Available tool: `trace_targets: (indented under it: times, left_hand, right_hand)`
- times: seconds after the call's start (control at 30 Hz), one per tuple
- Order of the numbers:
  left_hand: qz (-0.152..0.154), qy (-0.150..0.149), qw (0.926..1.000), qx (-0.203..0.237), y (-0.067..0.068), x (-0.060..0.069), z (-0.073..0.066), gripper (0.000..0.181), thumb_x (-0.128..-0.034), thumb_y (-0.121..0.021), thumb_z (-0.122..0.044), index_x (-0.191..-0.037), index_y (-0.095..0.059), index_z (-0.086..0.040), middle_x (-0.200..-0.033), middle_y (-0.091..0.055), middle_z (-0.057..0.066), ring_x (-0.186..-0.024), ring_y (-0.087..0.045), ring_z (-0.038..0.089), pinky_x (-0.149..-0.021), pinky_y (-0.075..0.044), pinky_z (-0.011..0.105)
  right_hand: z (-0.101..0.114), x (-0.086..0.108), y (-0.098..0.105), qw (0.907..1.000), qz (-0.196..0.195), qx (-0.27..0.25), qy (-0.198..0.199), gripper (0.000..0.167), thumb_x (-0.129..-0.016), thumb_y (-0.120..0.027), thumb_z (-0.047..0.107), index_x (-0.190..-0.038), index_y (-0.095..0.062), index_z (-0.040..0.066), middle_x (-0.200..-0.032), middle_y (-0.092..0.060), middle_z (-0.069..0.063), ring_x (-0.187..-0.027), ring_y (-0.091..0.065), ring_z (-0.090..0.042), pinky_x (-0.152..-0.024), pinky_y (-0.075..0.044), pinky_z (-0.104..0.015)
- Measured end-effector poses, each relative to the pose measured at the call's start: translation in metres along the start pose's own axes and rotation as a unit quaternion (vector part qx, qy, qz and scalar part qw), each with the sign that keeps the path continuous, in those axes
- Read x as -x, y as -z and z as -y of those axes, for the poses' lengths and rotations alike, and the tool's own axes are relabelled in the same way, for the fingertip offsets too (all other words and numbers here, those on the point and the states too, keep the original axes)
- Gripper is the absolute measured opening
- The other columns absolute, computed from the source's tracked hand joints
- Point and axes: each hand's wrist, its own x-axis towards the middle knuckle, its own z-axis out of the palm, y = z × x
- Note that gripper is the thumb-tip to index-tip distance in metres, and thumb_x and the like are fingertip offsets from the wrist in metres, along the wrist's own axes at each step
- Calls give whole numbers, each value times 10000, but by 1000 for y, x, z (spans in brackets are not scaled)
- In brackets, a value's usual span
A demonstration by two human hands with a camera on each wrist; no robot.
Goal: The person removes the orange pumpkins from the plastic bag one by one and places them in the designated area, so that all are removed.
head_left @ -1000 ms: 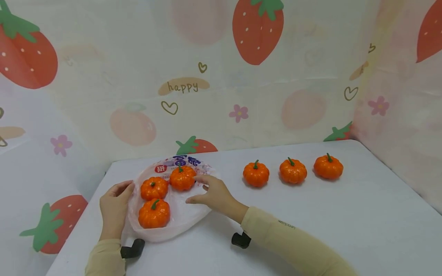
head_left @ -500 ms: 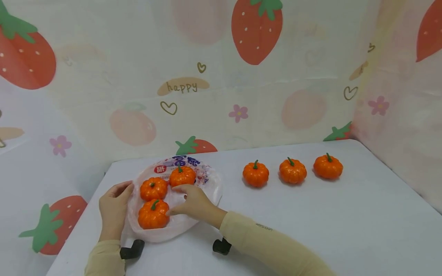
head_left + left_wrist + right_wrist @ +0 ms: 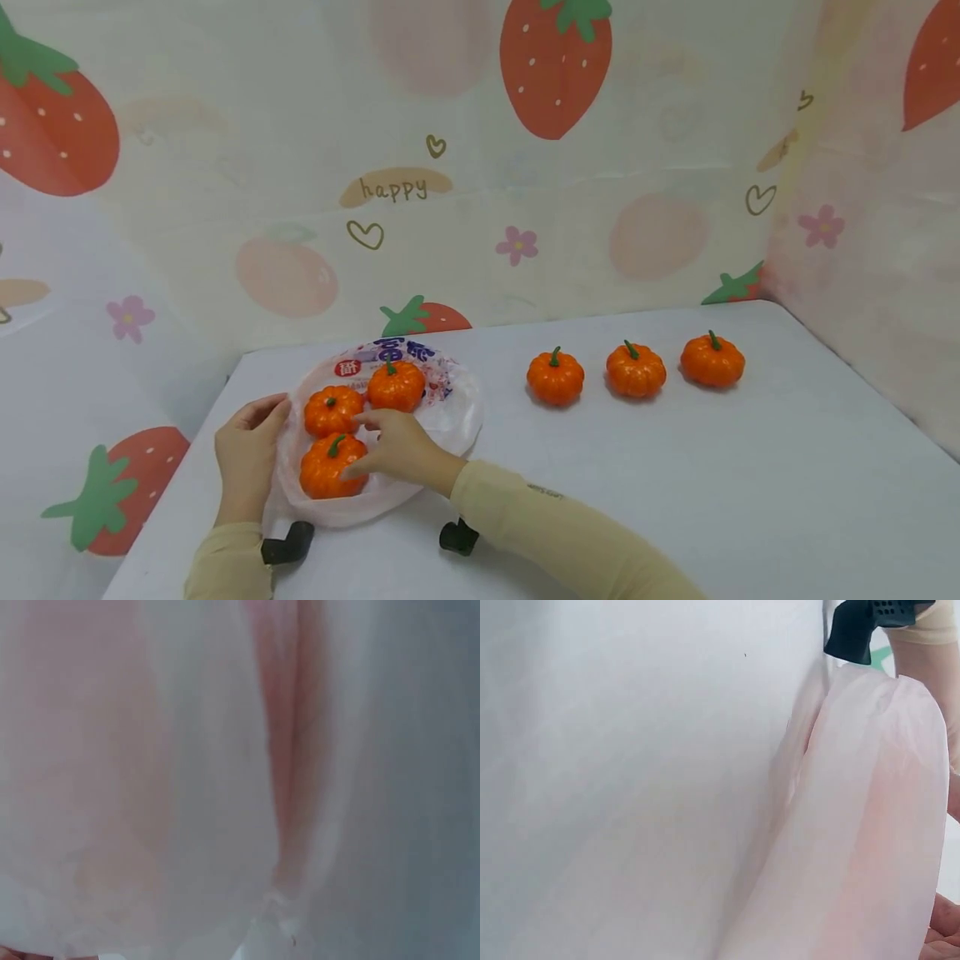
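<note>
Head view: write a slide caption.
Left hand pinching the plastic bag, right hand at its three pumpkins; three more in a row.

Looks softly, evenly lit in the head view, with small glints on the pumpkins (image 3: 636, 377) right of centre and faint shadows beneath. Appears dim and out of focus in the left wrist view, brighter in the right wrist view, greyer at left.

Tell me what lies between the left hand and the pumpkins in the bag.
The edge of the bag lies between the left hand and the pumpkins, as the head view shows.
</note>
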Motion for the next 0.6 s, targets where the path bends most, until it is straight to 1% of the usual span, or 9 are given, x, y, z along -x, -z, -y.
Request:
trace_targets:
  times: [0.13, 0.33, 0.5, 0.6]
  left_hand:
    - [-12, -21, 10000, -34, 0, 0, 0, 448, -955, -619, -455, -1259, -671, -130, -1107, -660, -126, -969, -546, -32, -804, -453, 0]
    - [-10, -60, 10000, 39, -1, 1, -2, 437, -951, -632, -441, -1247, -678, -124, -998, -639, -220, -958, -550, -27, -786, -450, -1]
    - [29, 27, 10000, 35, -2, 2, -1, 442, -949, -629, -454, -1252, -680, -136, -1048, -659, -175, -962, -549, -31, -786, -452, -2]
    - [28, 26, 9999, 96, 0, 3, -2, 438, -948, -630, -455, -1249, -683, -141, -1082, -667, -138, -965, -557, -28, -788, -456, 1]
  right_hand:
    - [1, -3, -5, 9999, 28, 146, -58, 673, -755, -875, 298, -1362, -601, 199, -1332, -630, -13, -1161, -610, -167, -935, -561, -266]
    - [-1, -6, -10, 9997, 80, 236, -33, 692, -740, -884, 313, -1361, -603, 195, -1353, -622, 35, -1238, -579, -147, -1017, -518, -276]
    - [0, -7, -13, 9989, 192, 423, 22, 697, -750, -878, 309, -1372, -594, 175, -1362, -621, 39, -1231, -579, -124, -1035, -504, -266]
    - [2, -8, -14, 9985, 240, 488, 36, 705, -748, -879, 310, -1378, -589, 178, -1366, -616, 50, -1229, -573, -103, -1045, -496, -262]
